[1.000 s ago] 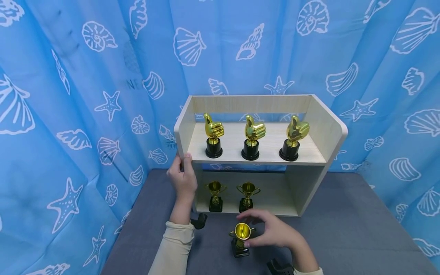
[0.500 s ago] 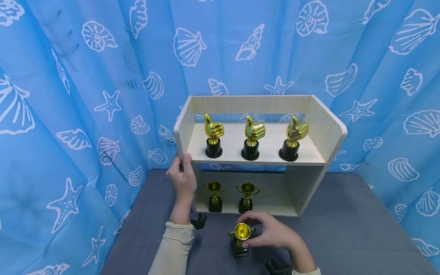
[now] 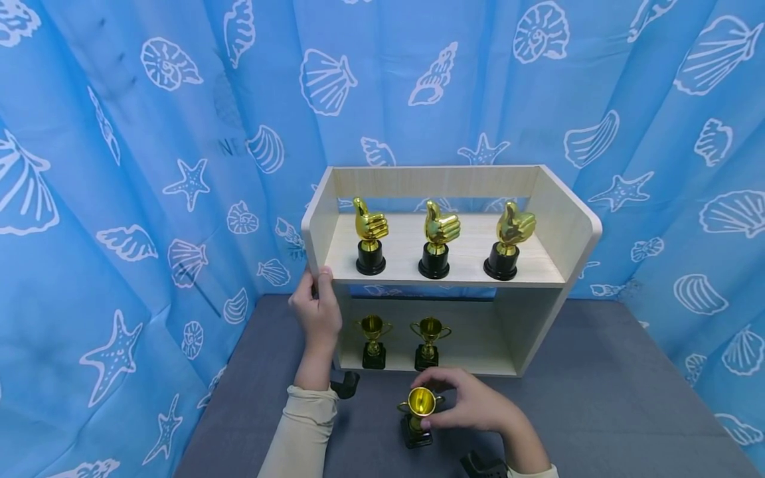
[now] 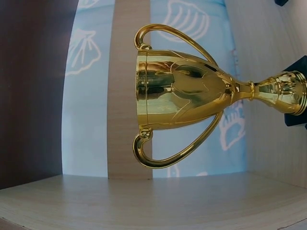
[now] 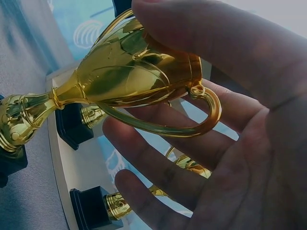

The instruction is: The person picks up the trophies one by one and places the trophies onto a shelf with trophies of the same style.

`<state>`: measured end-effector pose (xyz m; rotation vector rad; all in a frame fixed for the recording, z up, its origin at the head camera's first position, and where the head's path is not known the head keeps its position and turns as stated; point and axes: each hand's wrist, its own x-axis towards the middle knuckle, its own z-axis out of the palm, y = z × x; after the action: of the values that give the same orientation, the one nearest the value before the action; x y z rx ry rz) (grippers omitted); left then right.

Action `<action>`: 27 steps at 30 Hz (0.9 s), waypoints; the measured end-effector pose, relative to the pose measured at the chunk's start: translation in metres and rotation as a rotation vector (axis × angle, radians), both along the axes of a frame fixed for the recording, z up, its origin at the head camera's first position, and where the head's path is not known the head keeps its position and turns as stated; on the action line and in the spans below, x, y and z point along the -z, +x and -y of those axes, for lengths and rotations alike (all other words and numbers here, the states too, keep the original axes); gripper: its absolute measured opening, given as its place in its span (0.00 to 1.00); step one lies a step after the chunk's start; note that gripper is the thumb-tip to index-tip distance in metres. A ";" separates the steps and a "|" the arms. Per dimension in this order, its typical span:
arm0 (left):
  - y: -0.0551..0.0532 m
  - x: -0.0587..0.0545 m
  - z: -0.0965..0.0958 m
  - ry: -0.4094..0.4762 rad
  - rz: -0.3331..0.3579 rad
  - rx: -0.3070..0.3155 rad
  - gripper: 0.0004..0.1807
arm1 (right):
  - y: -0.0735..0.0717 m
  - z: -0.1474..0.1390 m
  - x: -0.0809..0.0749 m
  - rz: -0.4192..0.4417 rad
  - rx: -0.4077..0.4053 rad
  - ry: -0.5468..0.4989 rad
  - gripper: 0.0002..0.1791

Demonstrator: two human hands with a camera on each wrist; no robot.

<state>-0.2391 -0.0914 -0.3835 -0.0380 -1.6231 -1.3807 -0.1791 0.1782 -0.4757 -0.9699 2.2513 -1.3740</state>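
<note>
With its thumb on the front edge, my left hand (image 3: 318, 312) grips the left side panel of a two-tier pale wooden shelf (image 3: 448, 284). A small gold trophy cup (image 3: 421, 401) with two handles and a black base stands upright on the grey table in front. My right hand (image 3: 475, 401) holds this cup from the right, thumb on the near side and fingers on the far side. In the right wrist view the thumb lies across the cup's bowl (image 5: 129, 67), the other fingers spread behind it. Another gold trophy cup (image 4: 187, 91) fills the left wrist view.
Two matching trophy cups stand on the lower tier, a left one (image 3: 373, 342) and a middle one (image 3: 428, 342). Three gold thumbs-up trophies (image 3: 442, 229) line the upper tier. A blue seashell-print curtain (image 3: 382, 79) hangs behind the grey table (image 3: 597, 398).
</note>
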 end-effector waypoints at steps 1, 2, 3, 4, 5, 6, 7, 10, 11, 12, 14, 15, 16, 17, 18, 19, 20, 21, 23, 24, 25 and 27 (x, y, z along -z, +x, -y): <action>0.000 0.000 0.000 -0.001 0.000 -0.002 0.12 | 0.000 0.000 0.000 0.000 0.001 0.002 0.23; 0.000 0.000 0.000 -0.002 -0.001 -0.004 0.12 | 0.000 0.000 0.000 -0.001 0.002 0.004 0.24; 0.000 0.000 -0.001 -0.002 -0.003 -0.005 0.12 | 0.000 -0.001 0.000 -0.001 0.004 0.008 0.23; 0.000 0.000 -0.001 -0.003 -0.006 -0.005 0.13 | 0.000 -0.001 -0.001 -0.001 0.005 0.009 0.23; 0.000 0.000 -0.001 -0.003 -0.008 -0.008 0.13 | 0.000 -0.001 -0.001 0.001 0.006 0.011 0.23; 0.000 0.000 -0.001 -0.002 -0.008 -0.008 0.13 | 0.000 -0.001 0.000 0.002 0.006 0.011 0.23; 0.000 0.000 -0.001 -0.002 -0.007 -0.007 0.13 | 0.000 -0.001 0.000 0.002 0.004 0.010 0.23; 0.000 0.000 -0.001 -0.003 -0.008 -0.004 0.13 | 0.000 -0.001 0.000 0.000 0.008 0.013 0.23; 0.001 0.000 -0.001 -0.003 -0.007 -0.004 0.13 | 0.000 -0.002 0.000 -0.002 0.009 0.014 0.23; 0.001 0.000 -0.001 -0.002 -0.007 -0.002 0.13 | 0.000 -0.002 0.000 -0.004 0.010 0.014 0.23; 0.001 -0.001 -0.001 0.000 -0.009 -0.002 0.13 | 0.000 -0.002 -0.001 -0.005 0.014 0.017 0.23; 0.001 -0.001 -0.001 0.002 -0.010 -0.002 0.13 | 0.001 -0.002 -0.001 -0.006 0.015 0.017 0.23; 0.001 -0.001 -0.001 0.003 -0.010 -0.001 0.13 | 0.001 -0.002 -0.001 -0.007 0.017 0.017 0.23; 0.001 -0.001 -0.001 0.006 -0.010 -0.002 0.13 | 0.001 -0.002 -0.002 -0.006 0.018 0.018 0.23; 0.001 -0.001 -0.001 0.006 -0.010 -0.003 0.13 | 0.001 -0.002 -0.002 -0.006 0.020 0.020 0.23; 0.000 -0.001 -0.002 0.005 -0.010 -0.003 0.13 | 0.001 -0.002 -0.002 -0.006 0.023 0.022 0.23; 0.000 -0.001 -0.002 0.005 -0.009 -0.003 0.13 | 0.001 -0.002 -0.002 -0.005 0.026 0.024 0.24; 0.000 -0.001 -0.002 0.006 -0.009 -0.003 0.13 | 0.001 -0.002 -0.003 -0.004 0.027 0.026 0.24; 0.000 -0.001 -0.001 0.008 -0.009 -0.001 0.13 | 0.002 -0.002 -0.003 -0.002 0.033 0.031 0.24; 0.000 -0.001 -0.001 0.008 -0.009 -0.001 0.13 | 0.002 -0.002 -0.004 -0.001 0.035 0.034 0.24; 0.000 -0.001 -0.001 0.008 -0.010 0.000 0.14 | 0.001 -0.002 -0.004 0.001 0.037 0.034 0.23; 0.000 -0.001 -0.001 0.008 -0.010 0.001 0.14 | 0.001 -0.002 -0.004 -0.001 0.039 0.036 0.23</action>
<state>-0.2393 -0.0904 -0.3824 -0.0413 -1.6090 -1.3856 -0.1778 0.1799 -0.4717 -0.9199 2.2989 -1.3449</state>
